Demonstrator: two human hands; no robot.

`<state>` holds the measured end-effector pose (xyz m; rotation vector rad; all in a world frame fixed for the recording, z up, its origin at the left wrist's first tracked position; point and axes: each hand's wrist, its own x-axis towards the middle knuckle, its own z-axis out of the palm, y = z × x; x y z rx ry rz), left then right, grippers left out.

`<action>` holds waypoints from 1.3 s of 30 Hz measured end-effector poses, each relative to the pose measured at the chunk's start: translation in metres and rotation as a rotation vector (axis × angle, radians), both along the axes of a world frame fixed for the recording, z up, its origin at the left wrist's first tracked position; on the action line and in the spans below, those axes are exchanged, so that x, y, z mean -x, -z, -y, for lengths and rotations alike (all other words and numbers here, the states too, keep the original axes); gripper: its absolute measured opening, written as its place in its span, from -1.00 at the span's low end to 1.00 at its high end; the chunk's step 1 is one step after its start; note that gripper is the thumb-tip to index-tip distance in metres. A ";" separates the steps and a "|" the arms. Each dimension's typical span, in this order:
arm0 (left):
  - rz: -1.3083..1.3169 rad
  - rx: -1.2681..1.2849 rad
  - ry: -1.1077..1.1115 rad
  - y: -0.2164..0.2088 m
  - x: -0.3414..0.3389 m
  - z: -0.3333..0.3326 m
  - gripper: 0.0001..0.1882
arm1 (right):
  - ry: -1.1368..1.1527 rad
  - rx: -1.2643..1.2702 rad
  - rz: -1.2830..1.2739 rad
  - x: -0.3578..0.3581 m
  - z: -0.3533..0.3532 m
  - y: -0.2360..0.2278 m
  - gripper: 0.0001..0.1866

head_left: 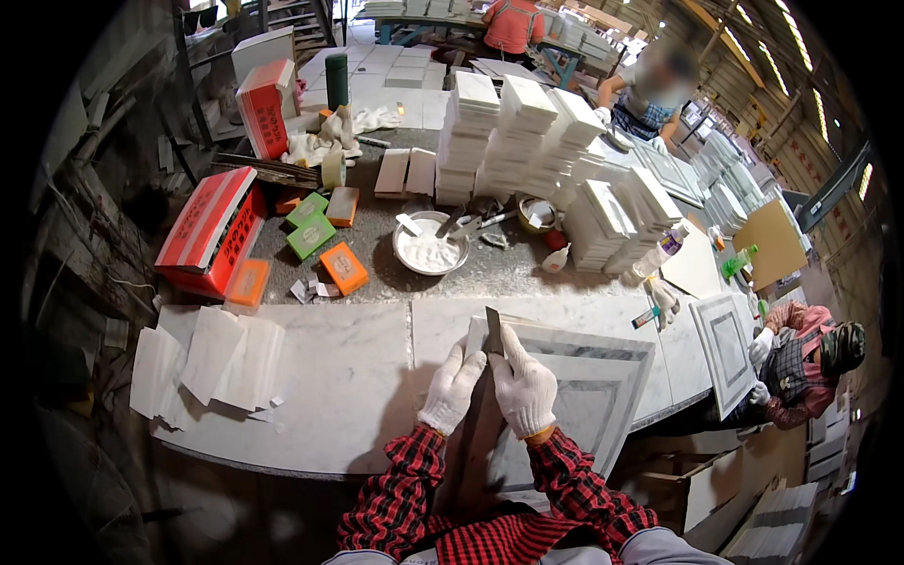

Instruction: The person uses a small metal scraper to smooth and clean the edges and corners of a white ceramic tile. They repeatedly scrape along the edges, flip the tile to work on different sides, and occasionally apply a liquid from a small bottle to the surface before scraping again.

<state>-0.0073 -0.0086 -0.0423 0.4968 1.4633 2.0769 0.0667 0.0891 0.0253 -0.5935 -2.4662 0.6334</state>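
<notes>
My left hand (450, 388) and my right hand (524, 381), both in white knit gloves, meet at the left edge of a framed marble panel (612, 377). Between them a thin dark flat blade (493, 330) points up and away from me. The fingers of both hands are closed against it; its lower part is hidden by the gloves. White marble with grey inlaid bands makes up the panel, which lies tilted on the pale stone slab of the table (348, 377). My forearms, in red-and-black checked sleeves, come in from below.
Left on the slab lie white stone pieces (235, 353). Beyond are a bowl of white powder or paste (430, 252), small orange boxes (344, 268), red cartons (202, 231) and tall tile stacks (471, 141). A bottle (659, 250) stands right. Co-workers (800, 367) work at the right and behind.
</notes>
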 end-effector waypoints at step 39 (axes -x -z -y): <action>-0.247 0.216 -0.213 0.015 -0.006 -0.004 -0.52 | -0.037 0.046 -0.146 0.006 0.004 0.005 -0.45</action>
